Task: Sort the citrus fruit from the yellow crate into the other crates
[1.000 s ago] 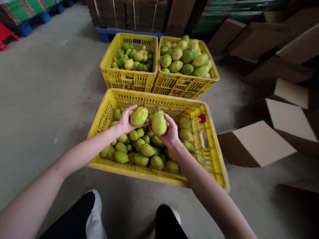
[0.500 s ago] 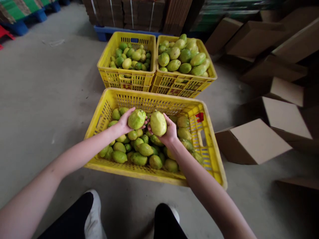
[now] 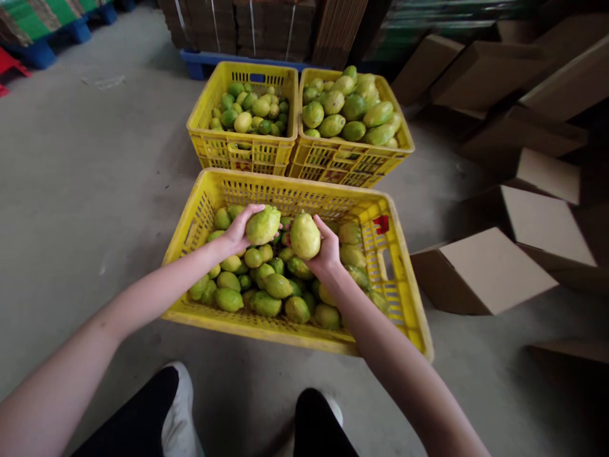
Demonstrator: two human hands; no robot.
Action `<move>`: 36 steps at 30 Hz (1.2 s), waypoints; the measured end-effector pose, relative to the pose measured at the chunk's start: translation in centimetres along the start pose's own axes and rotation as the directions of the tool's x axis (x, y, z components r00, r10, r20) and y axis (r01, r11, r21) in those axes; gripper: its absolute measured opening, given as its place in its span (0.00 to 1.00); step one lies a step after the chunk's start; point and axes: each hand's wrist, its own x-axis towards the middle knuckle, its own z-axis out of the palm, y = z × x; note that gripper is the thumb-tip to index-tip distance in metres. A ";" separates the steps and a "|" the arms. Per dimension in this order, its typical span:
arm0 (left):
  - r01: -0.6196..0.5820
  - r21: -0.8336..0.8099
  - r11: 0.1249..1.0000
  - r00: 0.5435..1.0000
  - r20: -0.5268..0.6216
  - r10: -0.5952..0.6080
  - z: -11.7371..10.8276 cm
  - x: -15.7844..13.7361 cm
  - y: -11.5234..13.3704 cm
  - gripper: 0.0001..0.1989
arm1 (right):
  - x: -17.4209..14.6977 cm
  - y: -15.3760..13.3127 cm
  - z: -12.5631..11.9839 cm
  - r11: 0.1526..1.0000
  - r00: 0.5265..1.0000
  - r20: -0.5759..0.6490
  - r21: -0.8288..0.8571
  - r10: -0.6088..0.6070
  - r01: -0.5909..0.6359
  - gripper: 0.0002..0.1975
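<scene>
My left hand [image 3: 239, 228] is closed around a green-yellow lemon [image 3: 263, 226], with the thumb on top. Close beside it, my right hand [image 3: 328, 251] grips a paler yellow-green lemon [image 3: 305, 237] from its right side. The two fruits are held a little apart, above a large yellow plastic crate [image 3: 280, 337]. Many green and yellowish lemons [image 3: 278, 285] lie in this crate, partly hidden under my hands and forearms. Some fingers of both hands are hidden behind the fruit.
Behind the near crate stand a left yellow crate [image 3: 196, 127] of smaller lemons and a right yellow crate [image 3: 404, 136] heaped with larger, longer ones. Cardboard boxes [image 3: 495, 270] stand on the right. Bundled cardboard [image 3: 271, 28] rests on a blue pallet [image 3: 193, 63] at the back.
Both held lemons have tilted and turned slightly in my hands and shifted a little to the right. The crates and the other fruit stay as they were.
</scene>
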 end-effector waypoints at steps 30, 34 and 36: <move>0.355 0.438 0.826 0.934 -0.126 -0.334 -1.7 0.0 -4.4 0.11 | -0.1 -0.9 0.2 0.988 0.971 -0.239 0.153 0.011 0.027 0.06; 0.389 0.703 0.595 0.910 -0.191 -0.369 -1.7 -1.3 -6.6 0.06 | -0.6 -1.8 0.3 0.980 0.959 -0.283 0.198 0.032 0.025 0.05; 0.363 0.776 0.515 0.919 -0.208 -0.334 -1.3 -1.4 -6.3 0.07 | -0.7 -1.9 0.4 0.977 0.956 -0.292 0.208 0.030 0.033 0.05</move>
